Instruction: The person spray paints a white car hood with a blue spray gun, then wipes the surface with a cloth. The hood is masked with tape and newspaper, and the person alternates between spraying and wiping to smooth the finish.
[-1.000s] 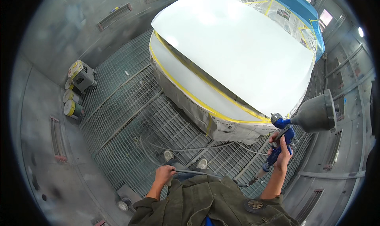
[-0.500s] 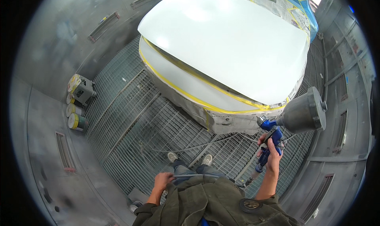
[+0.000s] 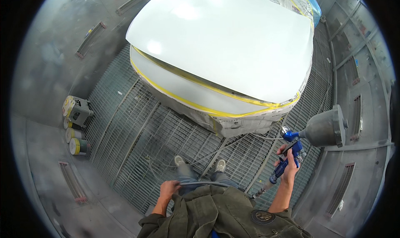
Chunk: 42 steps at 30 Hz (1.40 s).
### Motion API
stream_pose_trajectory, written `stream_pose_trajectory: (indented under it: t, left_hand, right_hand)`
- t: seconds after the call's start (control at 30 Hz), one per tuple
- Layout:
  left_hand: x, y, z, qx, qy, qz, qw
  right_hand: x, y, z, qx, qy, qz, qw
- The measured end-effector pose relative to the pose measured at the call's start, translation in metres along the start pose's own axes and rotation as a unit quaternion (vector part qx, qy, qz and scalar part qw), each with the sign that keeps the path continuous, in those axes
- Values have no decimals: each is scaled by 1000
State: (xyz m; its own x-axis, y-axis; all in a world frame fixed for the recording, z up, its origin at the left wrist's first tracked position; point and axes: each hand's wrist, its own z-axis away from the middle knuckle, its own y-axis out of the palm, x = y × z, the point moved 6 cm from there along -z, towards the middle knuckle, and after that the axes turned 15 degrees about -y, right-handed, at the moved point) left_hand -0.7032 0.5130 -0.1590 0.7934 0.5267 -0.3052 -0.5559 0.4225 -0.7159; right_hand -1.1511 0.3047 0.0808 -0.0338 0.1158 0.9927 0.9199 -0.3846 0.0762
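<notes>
My right hand (image 3: pixel 287 165) is wrapped round the handle of a blue spray gun (image 3: pixel 291 144), which carries a large grey cup (image 3: pixel 323 127) on its right side. At the lower middle, my left hand (image 3: pixel 170 188) grips a grey hose (image 3: pixel 200 183) that runs across my legs. Beyond both hands stands a car front with a smooth white hood (image 3: pixel 216 42) above a white lower panel (image 3: pixel 175 81). Yellow tape (image 3: pixel 208 110) lines the panel's edges, and newspaper masking (image 3: pixel 246 123) covers the parts below.
I stand on a metal grate floor (image 3: pixel 141 150) inside a grey-walled booth (image 3: pixel 50 62). At the left wall are stacked cans (image 3: pixel 78 146) and a grey stand (image 3: pixel 77 110). A thin hose (image 3: pixel 233 142) lies on the grate under the car, and vents (image 3: pixel 341 188) line the walls.
The car and surrounding booth have shifted left and up in the view. The spray gun has tilted slightly and now sits a little lower than half a second ago. Both hands keep their grip.
</notes>
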Motion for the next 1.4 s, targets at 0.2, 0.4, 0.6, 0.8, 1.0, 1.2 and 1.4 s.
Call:
stream_pose_trajectory:
  t: [0.2,0.4,0.6,0.8,1.0,1.2,1.4]
  left_hand:
    - [48,-14,-55,36,-12,-10,999]
    - [114,-66,-151,66,4,44,997]
    - [186,-151,-233,88,35,68,993]
    - [203,-205,-302,130,95,36,986]
    - [191,-243,-380,200,38,-12,979]
    - [141,-325,-395,128,120,-5,985]
    - [103,-379,-440,129,161,-32,978]
  right_hand:
    - [-13,49,2,-61,-20,45,997]
    - [-27,143,6,-126,-44,64,989]
    - [-14,247,24,-164,-65,66,982]
    - [-17,318,38,-183,-67,99,976]
    - [-27,338,21,-237,-84,90,964]
    - [-13,336,-17,-299,-70,40,951]
    - [-12,344,-14,-347,-70,38,934]
